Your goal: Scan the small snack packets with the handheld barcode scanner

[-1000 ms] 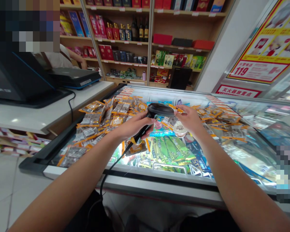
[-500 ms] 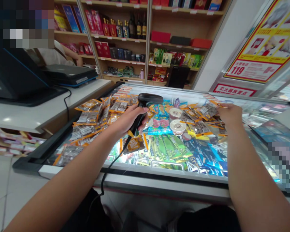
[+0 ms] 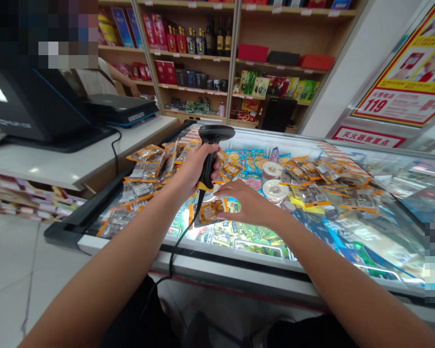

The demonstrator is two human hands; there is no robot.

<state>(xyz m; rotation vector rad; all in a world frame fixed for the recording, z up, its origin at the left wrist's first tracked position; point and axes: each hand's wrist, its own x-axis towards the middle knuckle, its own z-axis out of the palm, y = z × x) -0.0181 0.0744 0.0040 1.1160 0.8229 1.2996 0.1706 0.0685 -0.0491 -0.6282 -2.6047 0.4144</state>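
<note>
Black register (image 3: 32, 111) on the white desk (image 3: 76, 164) at 9 o'clock of the hands. Left hand (image 3: 194, 169) is wrapped tight round the grip of the barcode scanner (image 3: 212, 150), head up at 12 o'clock, cord (image 3: 177, 246) dropping to 6. Orange snack packet (image 3: 210, 211) lies on the freezer lid (image 3: 311, 270), just below the scanner. Right hand (image 3: 244, 205) rests at the packet's 3 o'clock, fingers touching its edge, half curled; firm hold unclear. Snack packets (image 3: 311, 179) spread at 2 o'clock.
</note>
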